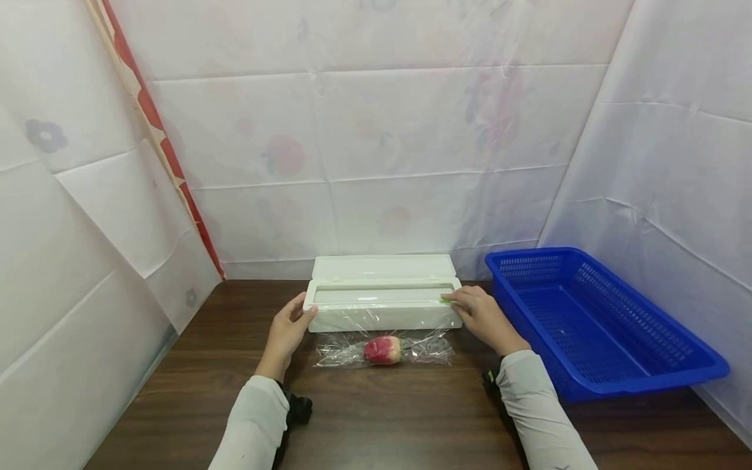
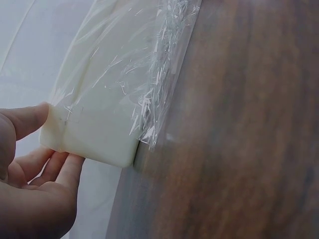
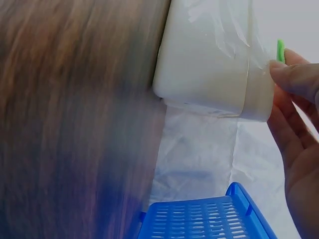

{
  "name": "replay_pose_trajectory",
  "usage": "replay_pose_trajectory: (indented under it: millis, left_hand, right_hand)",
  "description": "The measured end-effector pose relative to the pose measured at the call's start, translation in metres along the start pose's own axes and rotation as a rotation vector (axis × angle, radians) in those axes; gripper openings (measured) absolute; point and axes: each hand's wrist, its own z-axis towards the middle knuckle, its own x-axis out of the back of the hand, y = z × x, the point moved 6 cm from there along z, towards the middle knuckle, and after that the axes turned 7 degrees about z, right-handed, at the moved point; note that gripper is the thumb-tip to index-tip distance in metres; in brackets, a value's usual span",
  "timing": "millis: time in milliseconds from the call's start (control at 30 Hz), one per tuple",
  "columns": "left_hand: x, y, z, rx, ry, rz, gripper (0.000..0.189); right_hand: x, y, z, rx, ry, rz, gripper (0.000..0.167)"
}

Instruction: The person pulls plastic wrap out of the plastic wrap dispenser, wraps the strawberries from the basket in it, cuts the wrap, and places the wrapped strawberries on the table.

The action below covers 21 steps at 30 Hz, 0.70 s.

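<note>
Flanking the white box (image 1: 385,314), the left grip (image 1: 288,331) holds its end, the right grip (image 1: 480,316) a green tab (image 3: 280,51).

Looking smooth and faintly glossy on the long off-white plastic box (image 3: 207,79). Glinting, crinkled, across the clear plastic film (image 1: 431,350). Showing moulded plastic in the blue rectangular slotted basket (image 1: 658,377). Carrying wood grain and soft sheen on the dark-brown tabletop (image 1: 382,418). Looking creased on the white floral sheeting (image 1: 364,143), matt on the pale cloth sleeves (image 1: 252,421).

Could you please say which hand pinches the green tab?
The right hand, nearer the blue basket, pinches the green tab; the left hand grips the white cling-film dispenser.
</note>
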Motion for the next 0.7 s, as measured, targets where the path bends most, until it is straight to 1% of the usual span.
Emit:
replay_pose_trajectory:
  millis: [367,500,633,700]
  left_hand:
    - [0.0006,0.0001,-0.0005,0.007,0.005,0.009,0.063]
    - [0.0004,-0.0003,0.0010,0.006,0.002,0.009,0.064]
    - [0.0002,-0.0005,0.0010,0.007,0.000,0.018,0.064]
    - [0.0000,-0.0009,0.0008,0.006,0.000,0.015,0.064]
  right_hand:
    - [-0.0038,-0.0069,0.0011,0.033,-0.030,0.004,0.039]
    - [-0.0034,-0.0085,0.0023,0.018,-0.049,-0.012,0.041]
    - [-0.0033,-0.0080,0.0029,-0.024,-0.064,0.000,0.038]
    - [-0.0035,-0.0079,0.0026,-0.043,-0.058,0.010,0.036]
